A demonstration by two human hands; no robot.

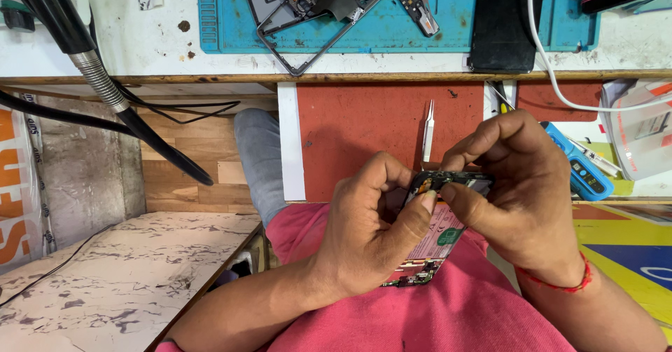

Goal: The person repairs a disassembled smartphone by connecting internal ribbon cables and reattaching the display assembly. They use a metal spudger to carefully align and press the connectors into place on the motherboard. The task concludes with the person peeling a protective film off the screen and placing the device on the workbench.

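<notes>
— What lay on the worktop (140,44)?

— A blue mat (448,23) carrying an opened phone (308,2), with tweezers (428,131) on the red pull-out board (371,135) below that mat.

— And the hands?

— Below the tweezers, the left hand (371,233) and right hand (518,191) had their fingers (413,208) closed on a phone circuit board (437,233), its top edge pinched between both thumbs.

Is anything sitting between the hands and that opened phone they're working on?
Nothing visible does. The left hand and right hand both grip the opened phone directly, thumbs pressed at its dark top edge. The tweezers lie apart on the red mat behind.
</notes>
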